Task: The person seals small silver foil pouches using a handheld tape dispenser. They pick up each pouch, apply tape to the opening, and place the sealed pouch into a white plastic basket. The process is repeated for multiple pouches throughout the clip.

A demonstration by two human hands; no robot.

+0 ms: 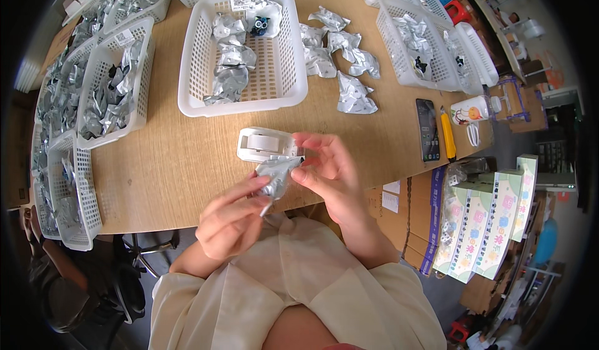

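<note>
The wood-grain bench [162,169] carries most items; off its right-hand edge stand a brown carton [417,219] and a set of tall pastel printed boxes [499,225]. On the bench, the central white mesh basket [273,69] contains silver pouches and a small dark figurine [259,26]. Filled baskets [145,94] line the left side; more stand at the far right. Five or so loose foil pouches [357,94] lie beside the central basket. A phone [427,128] and a yellow cutter [448,136] lie further right. A white tape dispenser [265,142] stands just beyond the work, between it and the central basket.

Left hand [229,224]: grip clamped on the foil pouch [277,174]. Right hand [331,178]: thumb at the pouch's right edge, forefinger by the dispenser's end; whether its grip is closed cannot be determined.

The foil pouch is over the near part of the bench, silver, creased, tilted, partly covered by fingers.
</note>
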